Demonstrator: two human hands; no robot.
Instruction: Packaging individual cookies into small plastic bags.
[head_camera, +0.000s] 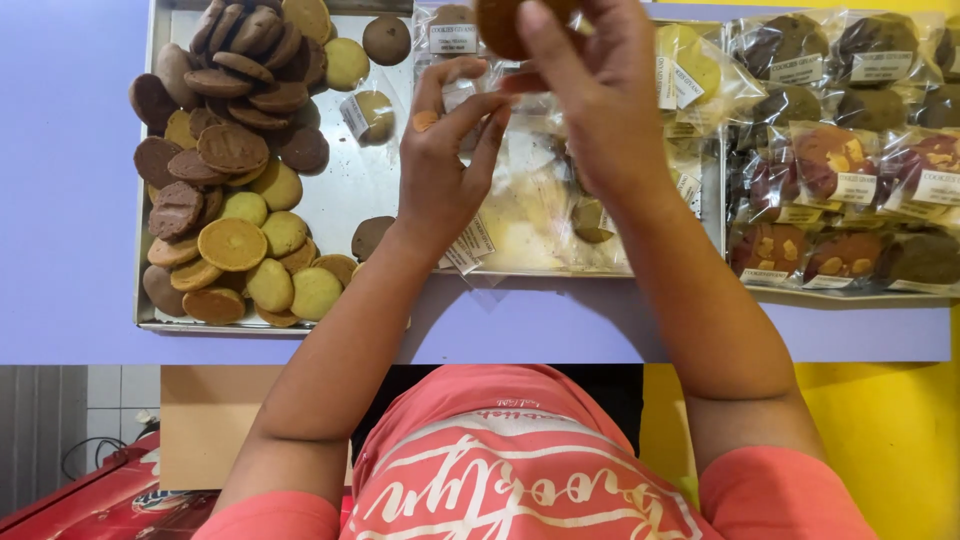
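My right hand (590, 95) is raised over the middle of the table and grips a round brown cookie (500, 25) at the top edge of the view. My left hand (445, 160) is just below and to the left of it, its fingers pinching a clear plastic bag (525, 140) with a small white label. The bag's mouth is partly hidden behind both hands. Below them lies a heap of clear empty bags (530, 215).
A metal tray (345, 195) at left holds several loose brown, dark and yellow cookies (232, 150). At right a second tray carries several bagged, labelled cookies (850, 160). The purple table (60, 200) ends near my body; yellow surface (900, 430) lies lower right.
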